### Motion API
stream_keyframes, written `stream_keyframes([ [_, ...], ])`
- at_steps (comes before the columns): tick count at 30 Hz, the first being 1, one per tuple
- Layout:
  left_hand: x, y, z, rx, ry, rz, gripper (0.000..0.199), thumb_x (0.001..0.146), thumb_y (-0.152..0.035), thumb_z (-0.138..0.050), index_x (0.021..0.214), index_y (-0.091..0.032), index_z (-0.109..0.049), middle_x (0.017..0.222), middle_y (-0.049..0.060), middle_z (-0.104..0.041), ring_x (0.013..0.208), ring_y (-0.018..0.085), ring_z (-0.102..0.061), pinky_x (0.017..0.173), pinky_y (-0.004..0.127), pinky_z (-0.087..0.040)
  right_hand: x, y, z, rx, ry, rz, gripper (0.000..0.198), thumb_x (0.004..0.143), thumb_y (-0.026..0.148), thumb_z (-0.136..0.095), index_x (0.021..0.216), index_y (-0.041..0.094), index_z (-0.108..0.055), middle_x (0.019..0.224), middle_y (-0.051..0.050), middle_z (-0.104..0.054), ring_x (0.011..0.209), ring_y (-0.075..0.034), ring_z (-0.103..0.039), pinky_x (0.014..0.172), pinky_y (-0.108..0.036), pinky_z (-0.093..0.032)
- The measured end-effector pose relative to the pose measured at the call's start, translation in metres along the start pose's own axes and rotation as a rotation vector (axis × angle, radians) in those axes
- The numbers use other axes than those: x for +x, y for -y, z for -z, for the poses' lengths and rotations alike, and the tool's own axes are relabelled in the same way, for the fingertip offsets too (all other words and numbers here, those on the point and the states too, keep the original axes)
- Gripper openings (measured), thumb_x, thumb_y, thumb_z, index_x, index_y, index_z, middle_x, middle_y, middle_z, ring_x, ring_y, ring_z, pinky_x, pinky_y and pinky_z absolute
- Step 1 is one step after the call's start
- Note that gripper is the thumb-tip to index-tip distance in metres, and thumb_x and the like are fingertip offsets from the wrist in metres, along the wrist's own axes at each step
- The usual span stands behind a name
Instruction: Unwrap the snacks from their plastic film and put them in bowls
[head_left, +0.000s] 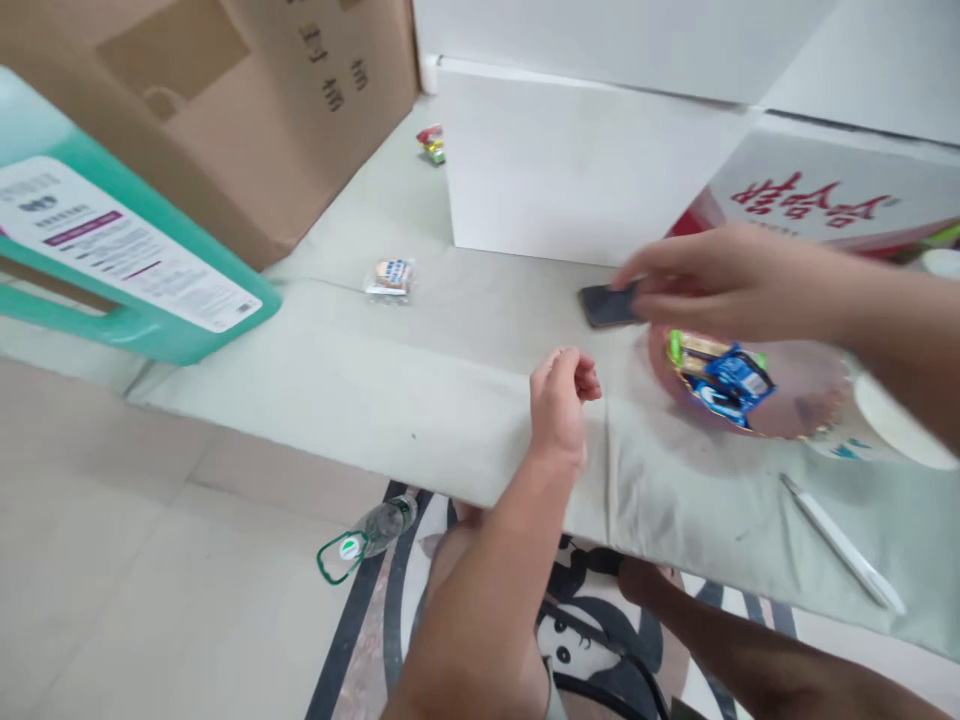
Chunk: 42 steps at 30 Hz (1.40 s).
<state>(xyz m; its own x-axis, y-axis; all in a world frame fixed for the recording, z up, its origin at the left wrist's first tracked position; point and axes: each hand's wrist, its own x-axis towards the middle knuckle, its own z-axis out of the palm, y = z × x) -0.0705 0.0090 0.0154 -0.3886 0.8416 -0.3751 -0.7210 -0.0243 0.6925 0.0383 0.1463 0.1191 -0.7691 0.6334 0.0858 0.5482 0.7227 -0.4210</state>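
Observation:
My right hand reaches in from the right, slightly blurred, with its curled fingers and thumb at the right end of a dark, flat phone. The phone is close to the tabletop by the white box, its right end covered by the fingers. My left hand hovers over or rests on the table's front part, fingers curled in, with nothing visible in them. Just below the right hand is a pink, gold-rimmed plate holding several wrapped snacks, mostly in blue wrappers.
White boxes stand at the back, a cardboard box and a green jug at left. A small wrapped snack lies mid-table. A white pen-like tool and a white bowl are at right. On the floor lies a bottle.

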Motion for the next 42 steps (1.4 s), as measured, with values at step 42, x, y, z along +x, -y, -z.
stream_keyframes([
  [42, -0.035, 0.073, -0.025, 0.854, 0.547, 0.063, 0.061, 0.071, -0.037, -0.081, 0.124, -0.022, -0.054, 0.094, 0.002, -0.071, 0.083, 0.016, -0.067, 0.074, 0.027, -0.054, -0.306, -0.081, -0.081, 0.06, -0.515, -0.706, 0.033, 0.083, 0.045, -0.063, 0.108, 0.022, -0.067, 0.102, -0.012, -0.07, 0.095, -0.032, -0.066, 0.083, -0.049, -0.053],
])
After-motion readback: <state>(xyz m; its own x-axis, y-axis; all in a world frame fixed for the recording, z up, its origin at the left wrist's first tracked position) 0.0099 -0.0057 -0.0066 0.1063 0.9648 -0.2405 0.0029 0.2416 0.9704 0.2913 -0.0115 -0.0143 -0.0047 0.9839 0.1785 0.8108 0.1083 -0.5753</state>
